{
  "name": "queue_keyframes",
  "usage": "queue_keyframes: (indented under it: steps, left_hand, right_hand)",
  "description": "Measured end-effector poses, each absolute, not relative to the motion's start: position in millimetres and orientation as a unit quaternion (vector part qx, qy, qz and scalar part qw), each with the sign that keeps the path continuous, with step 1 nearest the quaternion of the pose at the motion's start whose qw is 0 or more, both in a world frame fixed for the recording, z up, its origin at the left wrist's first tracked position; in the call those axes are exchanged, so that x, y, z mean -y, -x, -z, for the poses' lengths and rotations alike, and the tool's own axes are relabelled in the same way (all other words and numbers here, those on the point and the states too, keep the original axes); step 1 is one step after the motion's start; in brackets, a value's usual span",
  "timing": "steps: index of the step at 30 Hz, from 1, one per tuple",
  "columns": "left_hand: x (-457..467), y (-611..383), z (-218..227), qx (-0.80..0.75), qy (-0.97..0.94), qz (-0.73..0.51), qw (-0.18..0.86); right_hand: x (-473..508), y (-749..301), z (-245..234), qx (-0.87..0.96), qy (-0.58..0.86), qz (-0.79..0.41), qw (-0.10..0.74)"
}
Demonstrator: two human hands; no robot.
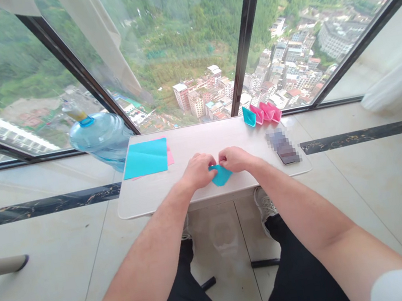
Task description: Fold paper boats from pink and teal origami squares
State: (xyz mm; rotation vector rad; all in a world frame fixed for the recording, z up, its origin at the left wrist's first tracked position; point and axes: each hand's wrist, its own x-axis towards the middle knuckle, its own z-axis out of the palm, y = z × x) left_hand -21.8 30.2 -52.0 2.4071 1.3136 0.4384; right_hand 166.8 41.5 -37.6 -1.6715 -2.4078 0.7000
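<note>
A small folded blue paper piece (221,175) lies at the middle of the white table (155,198), near its front edge. My left hand (199,169) pinches its left side with curled fingers. My right hand (236,158) pinches its right side, fingers also curled. The two hands nearly touch above the paper. Part of the paper is hidden under my fingers.
A flat blue sheet (146,158) over a pink sheet (170,156) lies at the table's left. Folded blue (249,116) and pink (266,111) paper shapes stand at the back right. A phone (284,147) lies at the right. A large water bottle (99,136) lies beside the table by the window.
</note>
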Motion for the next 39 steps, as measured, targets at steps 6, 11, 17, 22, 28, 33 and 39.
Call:
queue_keyframes:
  steps: [6, 11, 17, 22, 28, 33, 39]
  left_hand:
    - [-28, 17, 46, -0.483, -0.859, -0.080, 0.153]
    - [-27, 18, 34, -0.501, -0.851, -0.029, 0.152]
    - [-26, 26, 29, -0.516, -0.844, -0.005, 0.146]
    - [-25, 34, 37, -0.516, -0.843, -0.047, 0.144]
    - [-19, 35, 44, -0.501, -0.848, -0.098, 0.142]
    - [-17, 26, 52, -0.474, -0.858, -0.133, 0.147]
    - [-16, 30, 61, -0.446, -0.875, -0.144, 0.119]
  right_hand:
    - [-39, -167, 27, 0.802, 0.545, -0.244, -0.011]
    - [-36, -167, 19, 0.803, 0.548, -0.234, -0.035]
    - [-33, -172, 21, 0.796, 0.563, -0.223, -0.023]
    - [-28, -186, 35, 0.816, 0.532, -0.221, 0.050]
    - [-18, -186, 48, 0.840, 0.508, -0.156, 0.104]
    - [-19, -168, 52, 0.849, 0.495, -0.152, 0.104]
    - [-19, -167, 60, 0.858, 0.478, -0.143, 0.120]
